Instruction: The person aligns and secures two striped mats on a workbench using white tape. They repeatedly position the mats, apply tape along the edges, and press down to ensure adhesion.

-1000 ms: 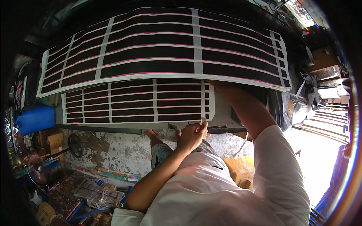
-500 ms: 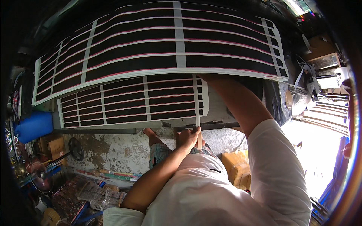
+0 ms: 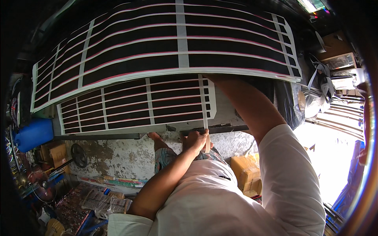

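Note:
My left hand (image 3: 198, 139) is closed on a strip of pale tape (image 3: 204, 112) in front of the table's near edge. The strip runs up from my fingers across the right end of a lower black sheet (image 3: 126, 104) with white lines. Below the fingers hangs more tan-edged tape (image 3: 208, 144); whether it is a roll cannot be made out. My right forearm (image 3: 246, 98) reaches in under the near edge of a larger, similar upper sheet (image 3: 130, 51). That sheet hides my right hand, near the strip's far end.
A grey table (image 3: 226, 112) lies under the lower sheet. Black plastic (image 3: 285, 102) covers something at its right. A blue container (image 3: 34, 133) stands at the left, with a cardboard box (image 3: 246, 173) on the floor at right. Packets and a fan (image 3: 43, 183) crowd the lower left.
The view has shifted slightly, so the sheets appear a little higher and further left. My left hand keeps its hold on the tape, and my right arm stays under the upper sheet.

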Motion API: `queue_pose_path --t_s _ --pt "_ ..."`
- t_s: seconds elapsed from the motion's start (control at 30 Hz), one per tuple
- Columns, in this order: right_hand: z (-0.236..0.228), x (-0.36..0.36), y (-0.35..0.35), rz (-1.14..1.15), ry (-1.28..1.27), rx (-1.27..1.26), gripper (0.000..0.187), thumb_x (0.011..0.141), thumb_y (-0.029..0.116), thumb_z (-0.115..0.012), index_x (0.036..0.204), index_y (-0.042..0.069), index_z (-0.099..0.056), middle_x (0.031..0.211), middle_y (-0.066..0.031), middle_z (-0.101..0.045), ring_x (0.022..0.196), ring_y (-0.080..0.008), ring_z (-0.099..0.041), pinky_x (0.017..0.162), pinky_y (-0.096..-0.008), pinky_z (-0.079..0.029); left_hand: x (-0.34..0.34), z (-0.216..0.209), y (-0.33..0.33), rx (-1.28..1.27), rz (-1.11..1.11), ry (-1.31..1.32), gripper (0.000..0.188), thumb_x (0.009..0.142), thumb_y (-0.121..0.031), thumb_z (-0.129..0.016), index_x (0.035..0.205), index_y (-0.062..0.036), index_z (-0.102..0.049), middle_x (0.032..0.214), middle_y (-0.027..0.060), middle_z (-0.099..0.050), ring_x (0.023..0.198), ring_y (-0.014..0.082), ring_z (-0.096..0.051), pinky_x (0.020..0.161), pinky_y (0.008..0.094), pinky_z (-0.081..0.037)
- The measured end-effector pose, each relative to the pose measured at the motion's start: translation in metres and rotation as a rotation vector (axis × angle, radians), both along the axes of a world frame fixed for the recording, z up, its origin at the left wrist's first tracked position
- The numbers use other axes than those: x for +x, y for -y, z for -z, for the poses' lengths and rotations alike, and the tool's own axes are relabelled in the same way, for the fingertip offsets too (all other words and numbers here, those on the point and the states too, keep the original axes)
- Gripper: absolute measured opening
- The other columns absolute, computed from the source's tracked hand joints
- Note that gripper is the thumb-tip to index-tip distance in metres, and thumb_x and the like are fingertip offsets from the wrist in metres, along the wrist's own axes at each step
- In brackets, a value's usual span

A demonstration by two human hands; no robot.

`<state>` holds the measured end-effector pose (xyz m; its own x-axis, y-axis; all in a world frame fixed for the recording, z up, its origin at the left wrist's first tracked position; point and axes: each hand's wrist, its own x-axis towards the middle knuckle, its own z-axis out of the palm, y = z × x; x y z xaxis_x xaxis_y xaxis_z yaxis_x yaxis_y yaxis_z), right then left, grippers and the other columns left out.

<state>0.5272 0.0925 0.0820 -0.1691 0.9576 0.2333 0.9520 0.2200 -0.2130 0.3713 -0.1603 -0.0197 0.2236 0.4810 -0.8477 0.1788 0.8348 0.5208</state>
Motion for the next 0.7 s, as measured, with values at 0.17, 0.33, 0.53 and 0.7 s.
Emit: queue_pose_path --t_s 0.17,0.33,0.53,0.7 --pt "0.001 0.001 0.000 -0.002 0.000 -0.004 0.036 0.099 0.038 -0.074 0.124 0.013 -0.075 0.112 -0.0143 -0.077 0.105 -0.0328 -0.075 0.088 -0.0484 -0.060 -0.001 -0.001 0.002 -0.024 -0.037 0.061 0.044 0.108 -0.038 -0.067 0.094 0.0040 -0.069 0.074 0.0197 -0.076 0.061 0.0281 -0.078 0.047 0.0357 -0.063" --pt "0.002 0.003 -0.001 -0.001 0.001 -0.008 0.036 0.098 0.038 -0.075 0.124 0.012 -0.075 0.110 -0.0143 -0.077 0.104 -0.0328 -0.076 0.087 -0.0481 -0.061 -0.002 -0.004 -0.004 -0.005 0.033 0.016 0.044 0.108 -0.037 -0.068 0.095 0.0054 -0.069 0.074 0.0200 -0.076 0.061 0.0291 -0.078 0.049 0.0373 -0.064" --pt "0.003 0.004 0.000 -0.004 0.003 -0.020 0.036 0.098 0.037 -0.076 0.124 0.012 -0.075 0.108 -0.0143 -0.078 0.102 -0.0329 -0.076 0.085 -0.0478 -0.061 -0.001 -0.012 -0.005 -0.037 -0.013 0.026 0.044 0.108 -0.036 -0.068 0.095 0.0057 -0.068 0.076 0.0205 -0.076 0.062 0.0291 -0.078 0.049 0.0371 -0.064" --pt "0.005 0.006 0.000 -0.007 0.015 -0.031 0.036 0.098 0.037 -0.076 0.123 0.012 -0.075 0.107 -0.0143 -0.078 0.101 -0.0329 -0.077 0.084 -0.0475 -0.061 -0.005 -0.010 -0.006 -0.041 -0.005 0.028 0.047 0.109 -0.039 -0.066 0.094 0.0053 -0.069 0.076 0.0189 -0.075 0.062 0.0286 -0.078 0.049 0.0373 -0.064"
